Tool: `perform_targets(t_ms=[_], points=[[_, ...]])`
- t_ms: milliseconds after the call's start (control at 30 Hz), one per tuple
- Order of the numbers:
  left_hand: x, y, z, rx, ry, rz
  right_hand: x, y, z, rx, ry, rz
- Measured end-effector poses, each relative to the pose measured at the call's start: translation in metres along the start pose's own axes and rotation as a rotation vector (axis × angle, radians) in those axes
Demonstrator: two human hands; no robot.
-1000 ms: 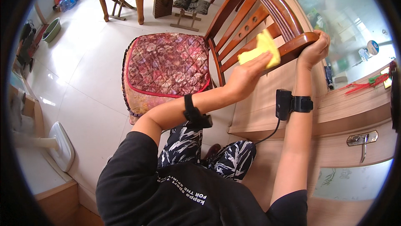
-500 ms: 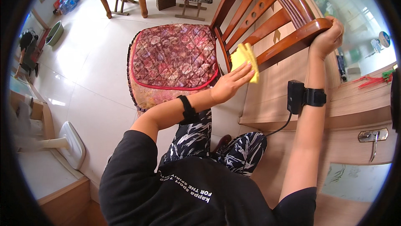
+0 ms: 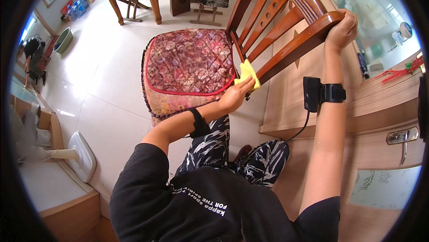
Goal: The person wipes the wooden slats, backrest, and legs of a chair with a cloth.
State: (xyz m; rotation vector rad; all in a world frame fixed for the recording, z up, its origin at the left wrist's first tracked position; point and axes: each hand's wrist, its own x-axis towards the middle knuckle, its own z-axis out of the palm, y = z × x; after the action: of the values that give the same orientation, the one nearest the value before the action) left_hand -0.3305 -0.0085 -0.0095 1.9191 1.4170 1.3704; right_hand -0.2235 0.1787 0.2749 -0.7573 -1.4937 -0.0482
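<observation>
at the far left edge: a white fan base (image 3: 80, 156) stands on the pale tiled floor (image 3: 107, 81), beside a low wooden ledge; well apart from both hands.
upper left: a green basin (image 3: 63, 40) and some bottles lie near the wall; too small to tell more.
centre, seat: a quilted red patterned cushion (image 3: 187, 70) lies on the wooden chair (image 3: 286, 36), which is tipped so that its back slats run on a slant from lower left to upper right.
left hand: the left hand (image 3: 233, 96) comes in from the lower left, black band on the wrist, fingers closed over a yellow cloth (image 3: 247, 72) and pressing it to the foot of a slat.
yellow cloth: bunched, at the joint where the slats meet the rear of the seat, just beside the cushion edge; it lies just above the knuckles.
key relation: the slat's long axis leads up and to the right from the cloth, away from the left hand and toward the right; the left hand is nearer by far.
right hand: the right hand (image 3: 342, 29) is clamped round the top rail, wrist carrying a black strapped device (image 3: 313, 93) with a cable.
far right: a wooden cabinet (image 3: 384, 121) with a metal handle, close behind the right forearm.
</observation>
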Motion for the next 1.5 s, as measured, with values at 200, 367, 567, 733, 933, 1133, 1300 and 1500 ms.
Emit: perform_targets(t_ms=[200,367,567,733,933,1133,1300,1500], points=[[0.083,-0.013,-0.022,-0.153,0.205,0.067,0.001,-0.005,0.004,0.016,0.004,-0.001],[0.099,-0.038,-0.029,-0.037,0.288,0.105,-0.003,-0.003,0.005,0.019,0.028,-0.021],[0.071,-0.054,0.0,0.141,-0.04,0.168,0.001,0.001,0.01,0.049,0.03,-0.008],[0.074,-0.063,0.019,0.198,-0.173,0.095,0.002,0.006,0.009,0.097,0.019,-0.027],[0.081,-0.075,0.02,0.071,-0.144,-0.022,0.005,0.005,0.008,0.091,0.022,-0.034],[0.062,-0.049,0.008,0.094,-0.203,-0.251,0.005,0.009,0.002,0.075,0.013,-0.031],[0.042,-0.028,-0.019,-0.012,-0.098,-0.248,0.003,0.017,-0.001,0.065,0.015,-0.075],[0.059,0.052,-0.072,-0.214,0.21,-0.261,0.013,0.011,-0.013,0.048,-0.092,-0.019]])
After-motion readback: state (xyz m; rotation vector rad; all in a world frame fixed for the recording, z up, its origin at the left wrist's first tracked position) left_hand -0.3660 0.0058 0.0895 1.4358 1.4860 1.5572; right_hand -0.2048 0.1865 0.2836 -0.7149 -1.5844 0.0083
